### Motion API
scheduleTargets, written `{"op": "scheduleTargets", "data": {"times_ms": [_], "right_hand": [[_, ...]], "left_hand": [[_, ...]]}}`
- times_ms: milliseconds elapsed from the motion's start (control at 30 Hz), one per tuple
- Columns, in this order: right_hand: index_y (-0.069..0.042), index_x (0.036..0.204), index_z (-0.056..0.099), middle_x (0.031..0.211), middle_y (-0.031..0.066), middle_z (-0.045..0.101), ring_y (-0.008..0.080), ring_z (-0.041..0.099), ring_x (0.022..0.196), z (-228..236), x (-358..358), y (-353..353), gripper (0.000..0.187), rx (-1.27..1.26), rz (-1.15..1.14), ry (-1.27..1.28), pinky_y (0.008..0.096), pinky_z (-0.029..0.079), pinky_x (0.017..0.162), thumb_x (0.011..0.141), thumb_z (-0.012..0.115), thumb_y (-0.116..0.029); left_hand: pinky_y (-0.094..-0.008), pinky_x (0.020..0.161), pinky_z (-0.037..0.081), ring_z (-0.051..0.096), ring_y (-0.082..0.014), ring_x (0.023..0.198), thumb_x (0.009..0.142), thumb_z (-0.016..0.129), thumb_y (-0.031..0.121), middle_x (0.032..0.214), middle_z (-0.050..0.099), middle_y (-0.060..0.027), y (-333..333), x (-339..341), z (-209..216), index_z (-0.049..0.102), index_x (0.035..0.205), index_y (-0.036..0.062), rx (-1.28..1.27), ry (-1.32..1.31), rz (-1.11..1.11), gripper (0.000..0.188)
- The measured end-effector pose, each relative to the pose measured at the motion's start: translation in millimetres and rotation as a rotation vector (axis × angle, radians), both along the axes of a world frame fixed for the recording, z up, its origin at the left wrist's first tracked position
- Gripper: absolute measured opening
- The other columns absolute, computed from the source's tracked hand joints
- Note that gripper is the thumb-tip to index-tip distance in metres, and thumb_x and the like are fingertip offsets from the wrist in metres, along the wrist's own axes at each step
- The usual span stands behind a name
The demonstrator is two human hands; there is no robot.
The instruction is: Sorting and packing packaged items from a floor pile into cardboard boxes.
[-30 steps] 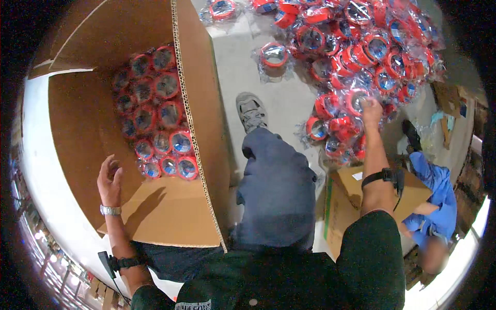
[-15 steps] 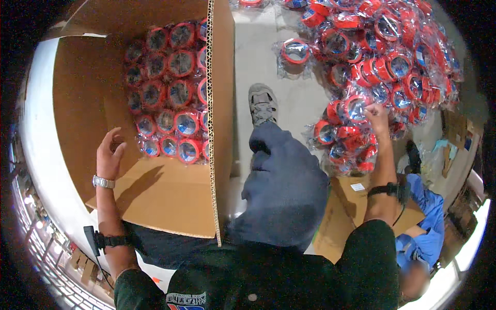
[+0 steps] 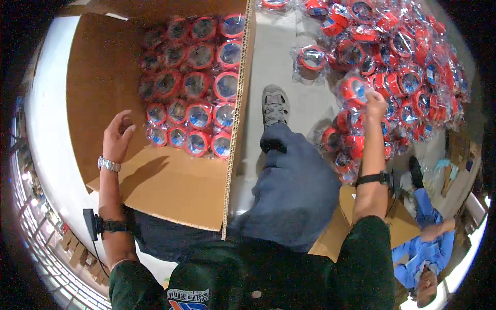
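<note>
My right hand (image 3: 375, 106) is closed at the edge of a red tape roll (image 3: 355, 90) in clear wrap, holding it above the near side of a large heap of wrapped tape rolls (image 3: 411, 80). My left hand (image 3: 118, 137), with a metal watch at the wrist, hovers empty at the near left of an open cardboard box (image 3: 103, 88). Its fingers are slightly curled and apart. Inside the box, wrapped red tape rolls (image 3: 199, 116) lie in neat rows with their round faces up; dark shade covers those at the far left.
The near box flap (image 3: 175, 194) folds out toward me. My shoe (image 3: 275, 106) rests on the floor between box and heap. One wrapped roll (image 3: 312, 58) lies apart from the heap. At the lower right are another cardboard box (image 3: 330, 232) and a person in blue (image 3: 426, 253).
The tape roll in my right hand has risen off the heap and shifted slightly up and left. My left hand stays beside the box. The view has shifted, and the person in blue has moved.
</note>
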State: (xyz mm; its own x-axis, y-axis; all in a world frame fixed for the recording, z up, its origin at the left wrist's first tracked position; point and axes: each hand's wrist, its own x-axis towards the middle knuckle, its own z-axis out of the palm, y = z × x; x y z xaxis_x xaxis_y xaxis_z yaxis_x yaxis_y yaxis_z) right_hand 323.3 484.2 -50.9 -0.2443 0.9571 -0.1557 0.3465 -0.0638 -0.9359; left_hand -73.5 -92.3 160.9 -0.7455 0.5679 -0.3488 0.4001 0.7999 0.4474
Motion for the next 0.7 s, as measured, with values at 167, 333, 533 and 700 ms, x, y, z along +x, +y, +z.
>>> {"op": "scheduleTargets", "data": {"times_ms": [167,333,533,700], "right_hand": [[0.000,0.087,0.064,0.081,0.0026,0.064,0.0108,0.059,0.070,117.8,-44.3,-19.2,0.010,-0.129,0.018,0.347,0.0243,0.048,0.065,0.079,0.067,-0.005],[0.000,0.084,0.063,0.079,0.0009,0.062,0.0092,0.058,0.069,267.4,-86.6,-84.8,0.008,-0.048,0.215,0.323,0.0222,0.047,0.064,0.079,0.068,-0.005],[-0.001,0.081,0.064,0.083,0.0029,0.062,0.0098,0.056,0.076,354.2,-137.8,-178.6,0.006,0.460,0.645,0.313,0.0230,0.045,0.070,0.079,0.067,-0.005],[-0.001,0.078,0.064,0.103,0.0103,0.063,0.0165,0.059,0.090,286.7,-77.2,-101.3,0.007,0.178,0.286,0.242,0.0288,0.043,0.090,0.080,0.063,-0.008]], "left_hand": [[-0.0282,0.082,0.049,0.059,-0.0153,0.098,0.081,0.060,0.000,0.108,0.061,-0.0092,12.5,2.3,36.9,0.051,0.125,0.0065,0.209,0.074,0.226,0.045],[-0.0379,0.095,0.044,0.051,-0.0295,0.115,0.077,0.068,0.013,0.128,0.047,-0.0210,140.0,71.5,104.6,0.032,0.136,-0.0018,0.918,-0.343,0.015,0.070],[-0.0348,0.080,0.049,0.061,-0.0236,0.097,0.072,0.072,0.034,0.103,0.061,-0.0202,256.3,132.3,126.4,0.049,0.121,-0.0039,0.885,-0.688,-0.244,0.065],[-0.0280,0.057,0.048,0.059,-0.0139,0.061,0.076,0.066,0.033,0.079,0.064,-0.0076,237.7,103.4,99.0,0.060,0.105,-0.0008,0.968,-0.160,-0.190,0.045]]}}
